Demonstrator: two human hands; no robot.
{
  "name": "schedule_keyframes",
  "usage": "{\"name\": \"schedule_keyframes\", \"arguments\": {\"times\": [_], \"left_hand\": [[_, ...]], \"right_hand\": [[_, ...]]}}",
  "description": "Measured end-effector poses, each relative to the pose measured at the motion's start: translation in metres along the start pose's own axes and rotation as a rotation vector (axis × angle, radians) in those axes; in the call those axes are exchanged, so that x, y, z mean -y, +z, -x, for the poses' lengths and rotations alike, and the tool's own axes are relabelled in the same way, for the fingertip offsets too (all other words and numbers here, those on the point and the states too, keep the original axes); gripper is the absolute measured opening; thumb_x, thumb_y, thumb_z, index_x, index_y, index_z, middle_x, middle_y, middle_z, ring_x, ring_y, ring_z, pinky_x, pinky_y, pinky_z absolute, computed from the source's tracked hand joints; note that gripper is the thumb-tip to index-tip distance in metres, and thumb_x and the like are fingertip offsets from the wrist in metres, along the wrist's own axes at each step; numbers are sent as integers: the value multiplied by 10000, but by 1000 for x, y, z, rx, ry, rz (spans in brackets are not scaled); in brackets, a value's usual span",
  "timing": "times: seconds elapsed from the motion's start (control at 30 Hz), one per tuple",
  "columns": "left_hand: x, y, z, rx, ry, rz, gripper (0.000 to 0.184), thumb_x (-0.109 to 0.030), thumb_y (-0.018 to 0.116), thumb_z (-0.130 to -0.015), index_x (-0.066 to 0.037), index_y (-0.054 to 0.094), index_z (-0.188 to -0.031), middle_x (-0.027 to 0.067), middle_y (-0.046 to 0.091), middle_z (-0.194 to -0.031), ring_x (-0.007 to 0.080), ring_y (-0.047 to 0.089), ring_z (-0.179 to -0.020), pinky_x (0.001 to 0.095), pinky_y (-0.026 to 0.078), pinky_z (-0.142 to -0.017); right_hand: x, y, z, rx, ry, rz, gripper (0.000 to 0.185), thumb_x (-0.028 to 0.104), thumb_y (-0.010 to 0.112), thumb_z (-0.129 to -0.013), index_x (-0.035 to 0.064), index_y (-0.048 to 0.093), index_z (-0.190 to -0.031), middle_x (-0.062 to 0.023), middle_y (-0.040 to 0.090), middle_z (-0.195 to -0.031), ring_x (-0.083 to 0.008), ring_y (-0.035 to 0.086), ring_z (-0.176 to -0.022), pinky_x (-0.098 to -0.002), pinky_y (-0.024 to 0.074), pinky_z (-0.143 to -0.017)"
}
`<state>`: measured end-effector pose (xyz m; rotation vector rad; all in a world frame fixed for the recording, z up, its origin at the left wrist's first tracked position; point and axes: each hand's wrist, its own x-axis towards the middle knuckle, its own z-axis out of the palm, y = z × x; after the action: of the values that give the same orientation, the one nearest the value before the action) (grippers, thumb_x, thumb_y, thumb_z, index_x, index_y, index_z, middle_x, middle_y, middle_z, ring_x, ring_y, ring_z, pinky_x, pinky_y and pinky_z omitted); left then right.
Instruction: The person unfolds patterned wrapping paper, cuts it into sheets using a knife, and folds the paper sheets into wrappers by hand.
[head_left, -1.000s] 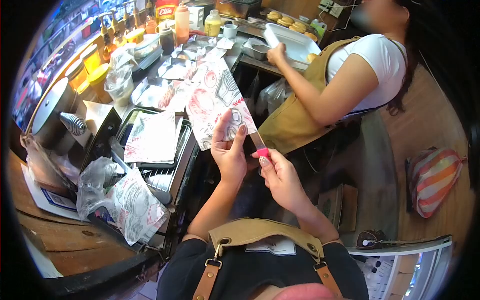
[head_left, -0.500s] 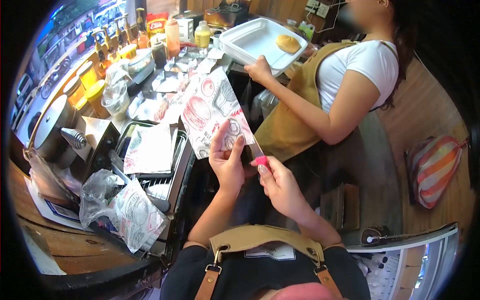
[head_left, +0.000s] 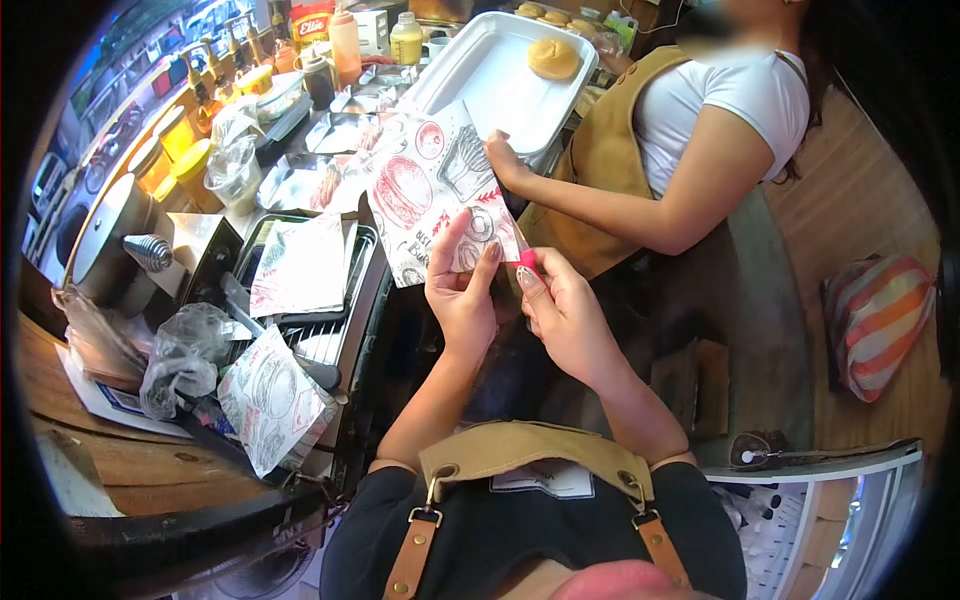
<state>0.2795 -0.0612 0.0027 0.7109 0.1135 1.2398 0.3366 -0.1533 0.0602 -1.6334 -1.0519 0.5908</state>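
Between the fingers of my left hand (head_left: 463,300) is a sheet of printed burger paper (head_left: 432,185), held up in front of me. My right hand (head_left: 568,315) is closed round the pink handle of a small knife (head_left: 527,261). Its blade lies against or behind the right edge of the paper, mostly hidden. Just beyond, a co-worker's hand (head_left: 508,163) grips a large white tray (head_left: 490,75) with a bun (head_left: 553,59) in it. The paper's top overlaps the near side of that tray.
More printed sheets (head_left: 300,265) lie on a rack at the left, near a crumpled plastic bag (head_left: 190,345) and a lidded pot (head_left: 110,235). Sauce bottles (head_left: 345,48) and yellow-lidded jars (head_left: 192,168) line the counter. The co-worker (head_left: 700,140) stands close on the right.
The co-worker's tray has come nearer and tilted, and more buns show behind it. Both my hands have moved slightly right, with the paper higher and the knife's blade less visible.
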Motion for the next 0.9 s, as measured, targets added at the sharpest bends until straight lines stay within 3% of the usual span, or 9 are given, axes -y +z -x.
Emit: {"name": "schedule_keyframes", "arguments": {"times": [0.03, 0.1, 0.23, 0.4, 0.6, 0.77, 0.9], "left_hand": [[1, -4, -2, 13, 30, -1, 458, 104, 555, -822, 47, 429, -1258, 135, 507, -1225, 153, 543, -1030, 273, 457, -883], [4, -3, 3, -11, 77, -71, 456, 30, 628, -810, 17, 467, -1236, 107, 562, -1150, 91, 580, -915, 207, 477, -760], [0, -4, 0, -36, 66, -24, 455, 37, 630, -807, 34, 464, -1231, 94, 546, -1169, 101, 567, -932, 214, 470, -783], [-4, -17, -3, -80, 95, -6, 444, 38, 632, -805, 30, 481, -1222, 90, 572, -1110, 90, 573, -909, 204, 468, -780], [-1, -14, 15, 2, 38, -71, 455, 32, 621, -814, 3, 469, -1243, 86, 595, -1062, 91, 588, -875, 206, 480, -746], [10, -17, 25, 21, 96, -137, 440, 41, 622, -809, 17, 482, -1226, 60, 498, -1176, 109, 570, -941, 219, 481, -768], [12, -14, 34, 45, 85, -157, 422, 46, 624, -805, 15, 503, -1209, 37, 463, -1188, 103, 563, -951, 209, 491, -742]], "right_hand": [[-1, 2, 0, -21, -53, -10, 199, 160, 475, -933, 16, 426, -1061, -69, 505, -620, -111, 488, -556, -283, 391, -515], [5, -1, 2, -36, 27, -68, 261, 141, 490, -926, 45, 354, -1127, -56, 493, -618, -102, 467, -535, -270, 379, -498], [7, 3, -12, -2, -29, -110, 233, 119, 476, -931, 61, 343, -1113, -31, 467, -633, -74, 425, -538, -249, 351, -486], [15, 3, 5, 53, 113, -161, 273, 126, 461, -937, 72, 338, -1175, -15, 459, -635, -57, 401, -532, -228, 331, -472], [14, 5, -13, 21, -8, -90, 296, 143, 440, -949, 60, 372, -1225, -8, 465, -660, -55, 406, -550, -224, 350, -488], [17, 0, -17, 44, -39, -140, 357, 120, 437, -948, 34, 406, -1293, -3, 503, -738, -44, 404, -586, -210, 375, -523], [15, -2, -20, 50, -104, -191, 413, 148, 428, -962, 98, 349, -1364, 58, 380, -559, 2, 311, -438, -167, 274, -388]]}}
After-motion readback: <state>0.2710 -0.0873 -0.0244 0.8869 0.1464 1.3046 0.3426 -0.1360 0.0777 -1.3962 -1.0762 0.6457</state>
